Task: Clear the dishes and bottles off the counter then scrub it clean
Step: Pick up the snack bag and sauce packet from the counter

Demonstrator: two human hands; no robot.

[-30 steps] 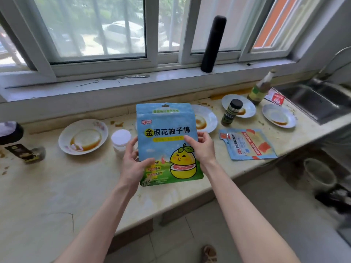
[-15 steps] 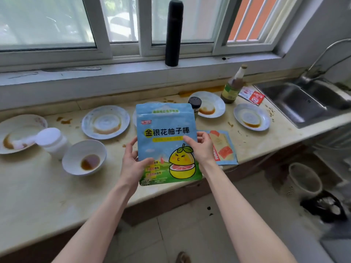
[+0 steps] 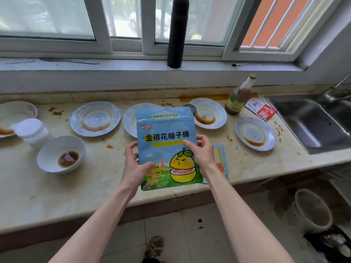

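A blue snack pouch point(image 3: 167, 133) with a yellow pomelo cartoon is held upright above the counter's front edge. My left hand point(image 3: 133, 166) grips its left edge and my right hand point(image 3: 202, 151) grips its right edge. Behind it on the stained counter point(image 3: 98, 179) lie several dirty plates point(image 3: 95, 118), one point(image 3: 255, 133) near the sink, and a white bowl point(image 3: 60, 153) with brown sauce. A sauce bottle point(image 3: 239, 95) stands at the back right. A white-capped jar point(image 3: 31, 130) sits at the left. A dark-lidded jar point(image 3: 193, 109) peeks out behind the pouch.
A steel sink point(image 3: 311, 122) lies at the right end. Red sachets point(image 3: 260, 110) lie beside the bottle, and another flat blue packet point(image 3: 221, 160) lies under my right wrist. A black flask point(image 3: 176, 33) stands on the windowsill. A waste basket point(image 3: 311, 209) sits on the floor.
The view has swung right along the counter, bringing the sink closer and more plates into sight. Both hands keep the same hold on the pouch.
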